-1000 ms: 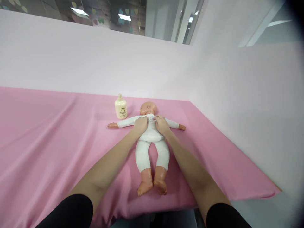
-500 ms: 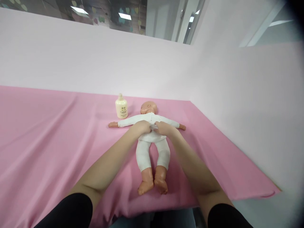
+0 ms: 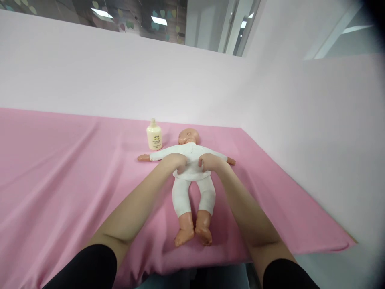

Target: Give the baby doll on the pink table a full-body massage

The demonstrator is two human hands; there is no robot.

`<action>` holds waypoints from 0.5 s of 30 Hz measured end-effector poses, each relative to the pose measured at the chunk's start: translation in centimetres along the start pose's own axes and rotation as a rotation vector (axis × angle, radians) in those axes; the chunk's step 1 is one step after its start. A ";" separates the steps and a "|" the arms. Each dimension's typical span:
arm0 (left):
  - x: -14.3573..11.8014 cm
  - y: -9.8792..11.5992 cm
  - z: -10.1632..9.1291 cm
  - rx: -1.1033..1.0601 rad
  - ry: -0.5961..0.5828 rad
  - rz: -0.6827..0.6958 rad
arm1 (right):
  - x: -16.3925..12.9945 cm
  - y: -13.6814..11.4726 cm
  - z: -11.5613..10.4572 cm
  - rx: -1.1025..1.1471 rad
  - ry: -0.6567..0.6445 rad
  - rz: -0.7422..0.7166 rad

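A baby doll [image 3: 192, 188] in a white one-piece suit lies on its back on the pink cloth [image 3: 69, 168], arms spread, bare feet toward me. My left hand [image 3: 176, 162] rests on the left side of its belly with the fingers curled into the white fabric. My right hand [image 3: 209, 161] lies on the right side of the belly, fingers curled in the same way. Both hands pinch the suit near the waist. A small cream lotion bottle [image 3: 154, 137] stands upright just left of the doll's head.
The pink cloth covers a wide table that runs far to the left. Pale pink walls [image 3: 300, 120] close it off behind and on the right. The table's near edge [image 3: 210, 263] is just below the doll's feet.
Both hands have slid down from the doll's upper chest to its belly and moved slightly apart. The doll and bottle have stayed in place.
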State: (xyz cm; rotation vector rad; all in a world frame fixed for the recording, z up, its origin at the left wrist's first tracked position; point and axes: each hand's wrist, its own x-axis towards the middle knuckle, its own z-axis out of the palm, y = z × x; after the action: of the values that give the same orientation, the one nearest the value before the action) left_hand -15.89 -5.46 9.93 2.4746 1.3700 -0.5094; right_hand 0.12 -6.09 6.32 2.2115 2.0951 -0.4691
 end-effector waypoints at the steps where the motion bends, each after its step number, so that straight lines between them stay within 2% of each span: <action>1: 0.1 -0.1 -0.1 -0.007 0.002 0.003 | -0.1 -0.2 -0.2 -0.003 -0.041 0.015; 5: 1.1 -0.7 0.4 -0.048 0.041 0.031 | -0.4 -0.5 -0.6 -0.037 -0.009 -0.041; 10: 2.1 -0.9 1.3 -0.015 0.117 0.015 | -0.4 -0.1 -0.4 -0.070 0.030 -0.005; 13: 2.3 -1.1 1.4 0.017 0.144 -0.011 | 0.2 0.4 0.0 -0.017 0.114 -0.030; 15: 2.7 -1.3 1.5 0.027 0.150 -0.017 | 0.6 0.7 0.4 0.035 0.236 -0.060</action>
State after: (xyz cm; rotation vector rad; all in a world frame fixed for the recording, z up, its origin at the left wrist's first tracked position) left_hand -15.98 -3.33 7.36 2.5707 1.4489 -0.3544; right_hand 0.73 -5.62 5.67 2.3319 2.2877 -0.2609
